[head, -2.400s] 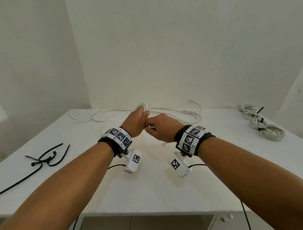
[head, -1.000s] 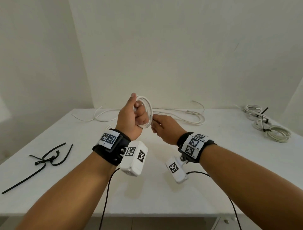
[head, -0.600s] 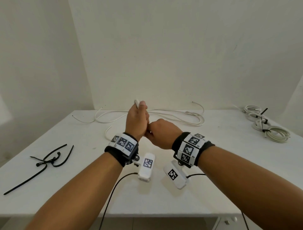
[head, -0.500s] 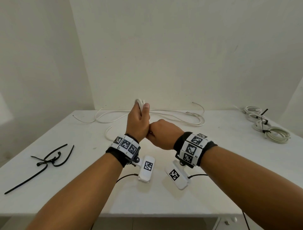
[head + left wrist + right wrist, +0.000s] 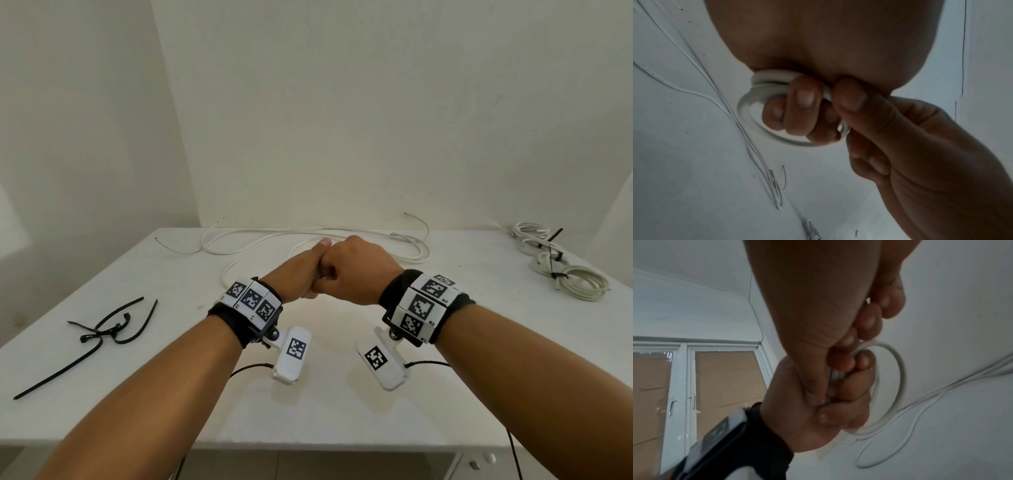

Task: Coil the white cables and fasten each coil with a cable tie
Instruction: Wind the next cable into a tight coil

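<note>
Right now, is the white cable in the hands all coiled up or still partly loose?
Partly loose. The left hand grips a small coil, while the cable's tail trails across the table.

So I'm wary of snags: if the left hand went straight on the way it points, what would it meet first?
Probably the loose white cable lying on the table just beyond the left hand, then the wall. Depth is unclear.
</note>
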A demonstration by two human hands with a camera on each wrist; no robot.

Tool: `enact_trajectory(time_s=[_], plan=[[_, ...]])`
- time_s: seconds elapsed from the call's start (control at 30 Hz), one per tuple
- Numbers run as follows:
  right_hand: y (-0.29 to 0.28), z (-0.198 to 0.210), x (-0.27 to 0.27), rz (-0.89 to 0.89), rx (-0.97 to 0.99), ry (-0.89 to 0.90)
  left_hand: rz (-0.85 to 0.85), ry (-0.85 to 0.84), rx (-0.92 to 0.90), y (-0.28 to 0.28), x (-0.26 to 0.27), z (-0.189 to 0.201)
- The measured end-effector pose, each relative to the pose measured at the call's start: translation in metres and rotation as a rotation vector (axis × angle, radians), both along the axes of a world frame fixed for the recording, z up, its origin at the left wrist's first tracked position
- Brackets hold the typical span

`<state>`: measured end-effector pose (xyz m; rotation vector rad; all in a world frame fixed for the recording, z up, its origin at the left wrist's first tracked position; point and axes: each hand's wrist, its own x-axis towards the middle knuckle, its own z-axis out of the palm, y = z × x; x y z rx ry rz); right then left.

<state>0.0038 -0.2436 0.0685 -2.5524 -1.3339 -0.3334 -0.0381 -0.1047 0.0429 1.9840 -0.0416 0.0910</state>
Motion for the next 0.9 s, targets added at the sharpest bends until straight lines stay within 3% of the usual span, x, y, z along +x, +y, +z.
enact_trajectory(time_s=[0.13,0.23,0.3,0.47,0.6,0.7,0.9], plan=[[0.001,-0.008,0.008,-0.041,0.246,0.003,-0.105,0.013,-0.136,0.006,-0.005,-0.005],[0.003,-0.018,0.016,-0.003,0.287,0.261,-0.147,0.019,-0.297,0.009,-0.005,-0.005],[0.004,-0.023,0.018,0.03,0.3,0.331,-0.074,0.039,-0.343,0.009,-0.001,-0.007],[0.012,-0.032,0.015,0.016,0.484,0.221,0.279,0.007,-0.429,0.007,0.003,-0.001],[0.022,-0.04,0.014,-0.014,0.663,0.415,0.458,-0.044,-0.424,0.004,0.011,0.005],[0.026,-0.039,0.008,-0.004,0.856,0.655,0.505,-0.029,-0.439,0.003,0.013,0.008],[0.033,-0.045,0.013,-0.028,0.925,0.681,0.443,0.132,-0.455,0.0,0.014,0.01]])
